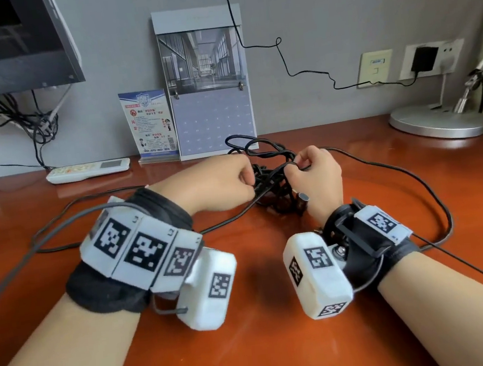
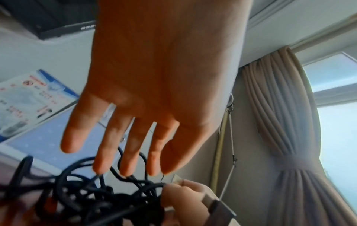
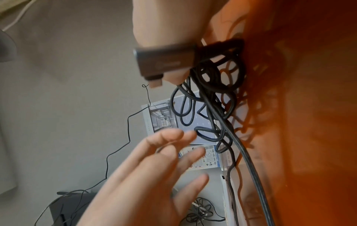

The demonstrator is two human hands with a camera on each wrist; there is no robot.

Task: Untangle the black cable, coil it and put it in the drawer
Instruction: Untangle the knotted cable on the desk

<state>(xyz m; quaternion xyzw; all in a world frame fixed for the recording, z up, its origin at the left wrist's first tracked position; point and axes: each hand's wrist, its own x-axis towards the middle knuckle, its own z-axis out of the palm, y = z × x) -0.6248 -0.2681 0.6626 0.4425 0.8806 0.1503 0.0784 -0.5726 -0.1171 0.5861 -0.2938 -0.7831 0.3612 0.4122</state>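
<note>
The black cable (image 1: 269, 176) lies in a tangled heap mid-desk, with long strands trailing left and right. My left hand (image 1: 222, 182) hovers over the heap; in the left wrist view its fingers (image 2: 123, 145) are straight and spread, tips touching the cable loops (image 2: 96, 198). My right hand (image 1: 317, 174) pinches a loop between thumb and forefinger and holds the cable's grey plug (image 1: 303, 199) in its lower fingers. The right wrist view shows that plug (image 3: 166, 59) gripped beside the tangle (image 3: 212, 79). No drawer is in view.
Along the wall stand a calendar (image 1: 209, 96) and a leaflet card (image 1: 151, 127), with a white remote (image 1: 88, 171) lying to their left. A lamp base (image 1: 438, 121) sits back right, a monitor (image 1: 7, 44) upper left. A charger (image 1: 425, 59) is plugged into the wall.
</note>
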